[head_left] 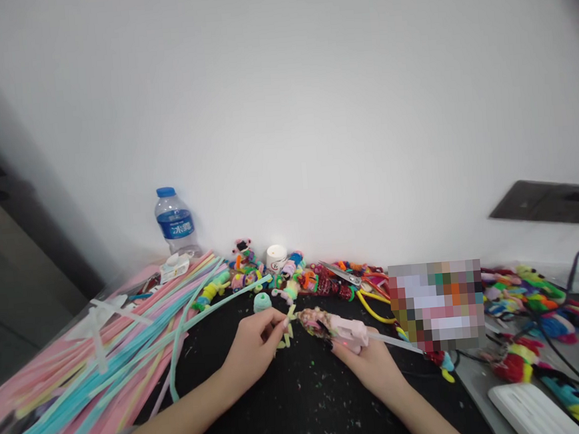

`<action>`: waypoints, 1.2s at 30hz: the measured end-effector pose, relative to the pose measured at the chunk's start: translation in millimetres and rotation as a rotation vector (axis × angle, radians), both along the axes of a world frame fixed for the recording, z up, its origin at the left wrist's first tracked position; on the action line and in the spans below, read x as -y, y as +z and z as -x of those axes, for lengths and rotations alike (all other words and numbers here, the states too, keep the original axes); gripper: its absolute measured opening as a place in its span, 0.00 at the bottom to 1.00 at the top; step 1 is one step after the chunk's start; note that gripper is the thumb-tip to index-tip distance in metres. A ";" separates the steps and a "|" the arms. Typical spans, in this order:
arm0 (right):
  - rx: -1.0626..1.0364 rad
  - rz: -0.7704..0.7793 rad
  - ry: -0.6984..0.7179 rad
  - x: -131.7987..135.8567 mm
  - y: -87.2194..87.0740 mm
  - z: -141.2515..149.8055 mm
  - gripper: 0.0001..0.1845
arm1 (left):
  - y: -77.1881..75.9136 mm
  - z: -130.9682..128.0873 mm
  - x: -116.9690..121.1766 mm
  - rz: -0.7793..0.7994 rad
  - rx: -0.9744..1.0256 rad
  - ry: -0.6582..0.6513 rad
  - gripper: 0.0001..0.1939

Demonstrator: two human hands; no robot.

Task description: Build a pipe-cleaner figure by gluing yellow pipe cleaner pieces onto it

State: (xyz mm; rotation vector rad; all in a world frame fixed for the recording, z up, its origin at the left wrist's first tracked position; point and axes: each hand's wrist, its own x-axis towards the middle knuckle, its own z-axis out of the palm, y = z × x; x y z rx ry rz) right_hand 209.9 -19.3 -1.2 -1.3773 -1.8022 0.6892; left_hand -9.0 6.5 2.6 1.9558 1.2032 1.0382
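Observation:
Between the closed fingertips of my left hand (255,343) is a small pale yellow-green pipe-cleaner piece (290,322) with several short arms. My right hand (368,364) is wrapped round a pink hot glue gun (348,331), its nozzle end crusted with brownish residue and pointing left at the piece. A clear glue stick (396,344) sticks out of the gun's back. Nozzle and piece are very close; whether they touch I cannot tell. Just behind my left hand sits a mint-green coil (262,303).
Long pastel pipe cleaners (115,364) lie in bundles at left, near a water bottle (176,222). Colourful pipe-cleaner figures, a paper cup (276,258) and scissors (341,274) line the wall. Cables (571,355) and a white device (533,412) are at right.

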 end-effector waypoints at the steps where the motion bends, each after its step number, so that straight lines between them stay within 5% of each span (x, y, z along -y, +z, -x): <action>1: -0.007 0.002 0.012 0.0 0.6 0.2 0.07 | 0.2 0.0 0.2 -0.003 -0.003 -0.002 0.12; 36: -0.008 -0.026 0.053 -0.6 -0.2 -1.3 0.10 | 1.3 -0.3 1.5 0.025 0.009 0.003 0.13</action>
